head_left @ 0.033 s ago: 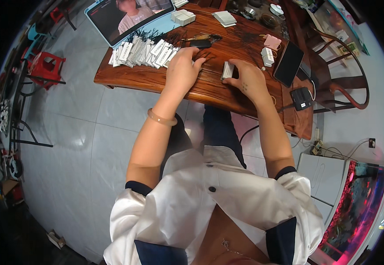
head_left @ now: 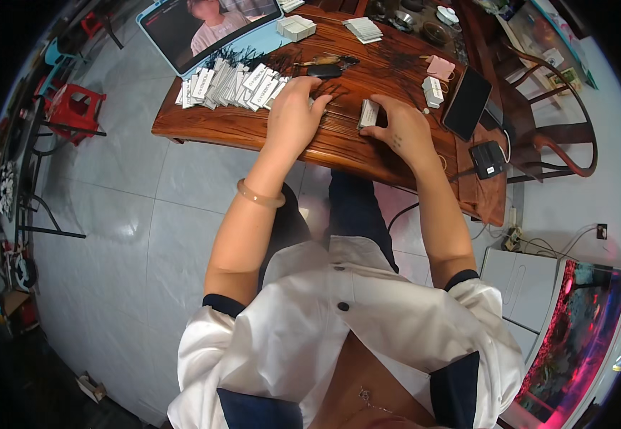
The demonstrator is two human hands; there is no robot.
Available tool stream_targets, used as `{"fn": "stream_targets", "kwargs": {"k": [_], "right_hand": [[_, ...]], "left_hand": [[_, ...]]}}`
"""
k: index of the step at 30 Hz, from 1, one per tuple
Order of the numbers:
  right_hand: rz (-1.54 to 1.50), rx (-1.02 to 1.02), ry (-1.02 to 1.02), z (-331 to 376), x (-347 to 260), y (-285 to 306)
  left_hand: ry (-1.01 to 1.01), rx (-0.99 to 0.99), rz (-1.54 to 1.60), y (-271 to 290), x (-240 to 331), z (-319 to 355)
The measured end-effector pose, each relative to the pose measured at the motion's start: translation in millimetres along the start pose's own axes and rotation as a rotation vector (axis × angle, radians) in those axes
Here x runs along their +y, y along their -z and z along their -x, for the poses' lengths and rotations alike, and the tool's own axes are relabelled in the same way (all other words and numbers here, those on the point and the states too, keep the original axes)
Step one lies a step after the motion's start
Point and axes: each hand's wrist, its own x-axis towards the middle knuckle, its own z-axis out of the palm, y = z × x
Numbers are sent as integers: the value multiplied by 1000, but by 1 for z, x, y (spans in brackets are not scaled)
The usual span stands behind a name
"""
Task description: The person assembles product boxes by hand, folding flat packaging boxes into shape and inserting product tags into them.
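On the wooden table [head_left: 339,146], my right hand [head_left: 405,129] is closed round a small stack of white paper tags [head_left: 368,114], thumb on the near side and fingers along the far side. To its left, my left hand [head_left: 292,118] rests by the right end of a spread heap of printed white tags [head_left: 235,86]. Its thumb stands apart from the curved fingers, and I see nothing held between them. The left fingertips are partly hidden. Black strings [head_left: 239,56] lie tangled behind the heap.
A blue-framed tablet [head_left: 214,32] stands behind the heap. A white box [head_left: 296,28], another tag stack [head_left: 363,30] and a black key fob [head_left: 324,71] lie farther back. At right are a phone [head_left: 467,104], a white bundle [head_left: 433,92] and a black device [head_left: 487,159].
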Motion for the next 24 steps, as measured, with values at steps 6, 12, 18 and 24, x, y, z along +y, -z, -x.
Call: {"fn": "stream_targets", "kwargs": {"k": [6, 12, 18, 24], "right_hand": [[-77, 96, -54, 8, 4, 1], [-199, 390, 367, 37, -20, 9], [-315, 255, 384, 74, -40, 1], [-59, 115, 129, 58, 36, 43]], "left_hand": [[249, -215, 517, 5, 17, 36], [635, -274, 1171, 8, 45, 62], [664, -430, 1287, 2, 38, 89], [772, -424, 1179, 6, 43, 94]]}}
